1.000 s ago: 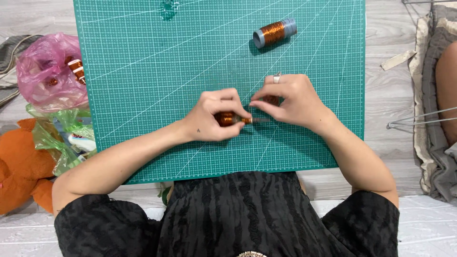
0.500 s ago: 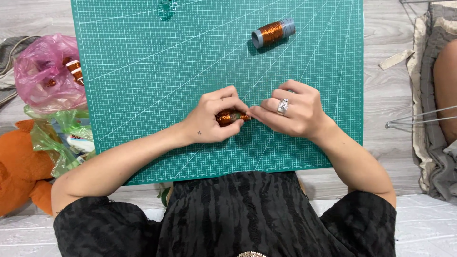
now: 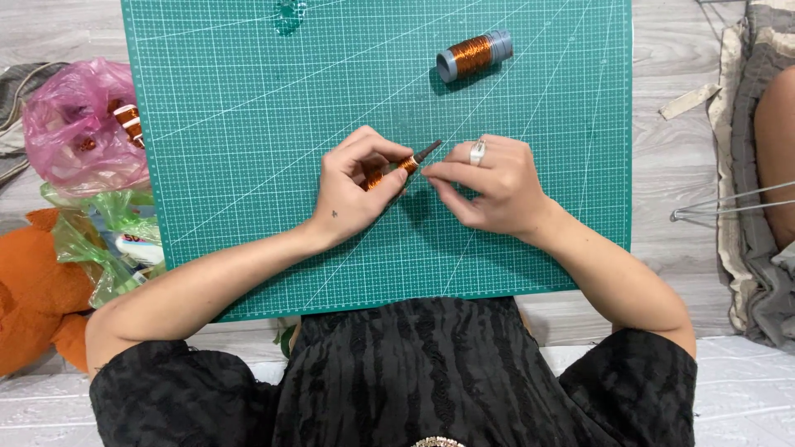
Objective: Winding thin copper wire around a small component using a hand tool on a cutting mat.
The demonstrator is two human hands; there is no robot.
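Copper, teal and black under your hands

Your cutting mat (image 3: 248,165) shows teal with a pale grid; the wire spool (image 3: 474,55) gleams copper between grey ends; your dress (image 3: 431,372) is ribbed black; the plastic bag (image 3: 74,124) is pink.

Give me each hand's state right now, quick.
Left hand: closed grip on a small copper-wound spool.
Right hand: fingertips pinched together just beside the spool's dark tip; what they hold cannot be told.
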